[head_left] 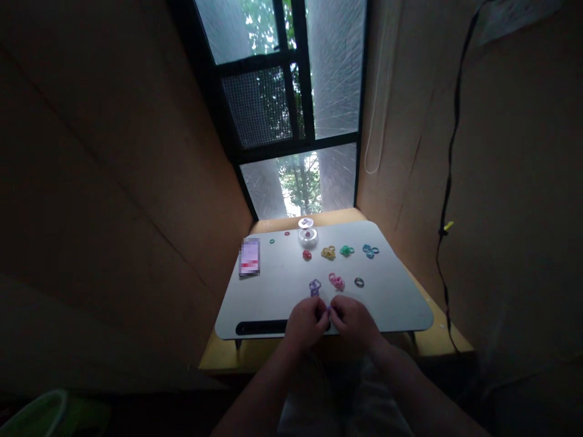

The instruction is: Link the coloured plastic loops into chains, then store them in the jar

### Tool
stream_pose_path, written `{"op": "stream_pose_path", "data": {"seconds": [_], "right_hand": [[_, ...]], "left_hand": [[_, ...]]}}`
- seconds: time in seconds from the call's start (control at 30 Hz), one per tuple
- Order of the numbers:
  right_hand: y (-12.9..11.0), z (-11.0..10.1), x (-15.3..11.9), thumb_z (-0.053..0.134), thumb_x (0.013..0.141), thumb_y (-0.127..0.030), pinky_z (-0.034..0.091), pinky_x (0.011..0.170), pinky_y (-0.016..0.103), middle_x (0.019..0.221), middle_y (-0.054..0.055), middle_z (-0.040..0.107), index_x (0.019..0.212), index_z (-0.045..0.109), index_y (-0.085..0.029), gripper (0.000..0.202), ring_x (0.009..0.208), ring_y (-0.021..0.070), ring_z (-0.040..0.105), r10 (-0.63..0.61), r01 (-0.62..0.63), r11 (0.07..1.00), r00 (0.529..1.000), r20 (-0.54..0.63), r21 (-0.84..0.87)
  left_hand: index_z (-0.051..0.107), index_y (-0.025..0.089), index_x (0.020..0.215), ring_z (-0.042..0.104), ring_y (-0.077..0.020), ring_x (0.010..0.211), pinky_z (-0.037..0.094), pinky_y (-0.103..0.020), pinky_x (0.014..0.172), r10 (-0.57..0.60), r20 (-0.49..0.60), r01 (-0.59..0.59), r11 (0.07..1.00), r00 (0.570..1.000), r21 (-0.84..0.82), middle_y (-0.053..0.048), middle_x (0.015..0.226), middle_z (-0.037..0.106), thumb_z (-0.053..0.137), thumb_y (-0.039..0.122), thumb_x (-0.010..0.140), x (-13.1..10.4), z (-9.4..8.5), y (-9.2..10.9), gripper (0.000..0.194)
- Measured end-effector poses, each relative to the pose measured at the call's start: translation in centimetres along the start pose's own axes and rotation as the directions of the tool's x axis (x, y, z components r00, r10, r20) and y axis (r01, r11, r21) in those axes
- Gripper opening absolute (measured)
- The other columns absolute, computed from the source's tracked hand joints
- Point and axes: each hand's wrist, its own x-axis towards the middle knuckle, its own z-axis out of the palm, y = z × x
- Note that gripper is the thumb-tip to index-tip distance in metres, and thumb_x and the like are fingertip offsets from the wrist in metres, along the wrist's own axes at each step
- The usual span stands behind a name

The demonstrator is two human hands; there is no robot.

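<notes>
Left hand (307,321) and right hand (354,320): grips pinch small purple piece (328,309), mostly hidden, shape unclear; purple rings (314,292) lie just beyond

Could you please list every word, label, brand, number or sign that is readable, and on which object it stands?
No text can be read.
Pixelated item on the white tabletop: blurred, unreadable.
Clear round container: any marking too small to read.
Pale sheet at upper right: too dim to read.
Coloured rings: too small to tell.
</notes>
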Motion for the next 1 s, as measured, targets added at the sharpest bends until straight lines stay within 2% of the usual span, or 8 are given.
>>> {"op": "stream_pose_path", "data": {"seconds": [0.57, 1.0], "right_hand": [[-0.29, -0.30, 0.11, 0.051, 0.084, -0.021, 0.030, 0.063, 0.027, 0.069, -0.001, 0.056, 0.070, 0.052, -0.021, 0.014, 0.066, 0.0145, 0.048, 0.006, -0.005, 1.000, 1.000, -0.016, 0.027], [-0.14, -0.01, 0.11, 0.051, 0.085, -0.022, 0.029, 0.062, 0.027, 0.068, -0.001, 0.056, 0.069, 0.051, -0.021, 0.016, 0.065, 0.0145, 0.049, 0.001, -0.001, 1.000, 1.000, -0.006, -0.017]], "left_hand": [[0.057, 0.020, 0.076, 0.051, -0.0140, 0.066, 0.035, -0.026, 0.062, 0.005, 0.005, -0.005, 1.000, 1.000, -0.002, 0.001, 0.071, 0.058, 0.057, 0.026, 0.084, 0.13, -0.12, 0.28, 0.010], [0.056, 0.020, 0.077, 0.051, -0.0141, 0.067, 0.034, -0.025, 0.062, 0.023, -0.012, -0.023, 1.000, 1.000, -0.019, 0.000, 0.073, 0.060, 0.057, 0.026, 0.083, -0.11, 0.03, -0.18, 0.009]]}}
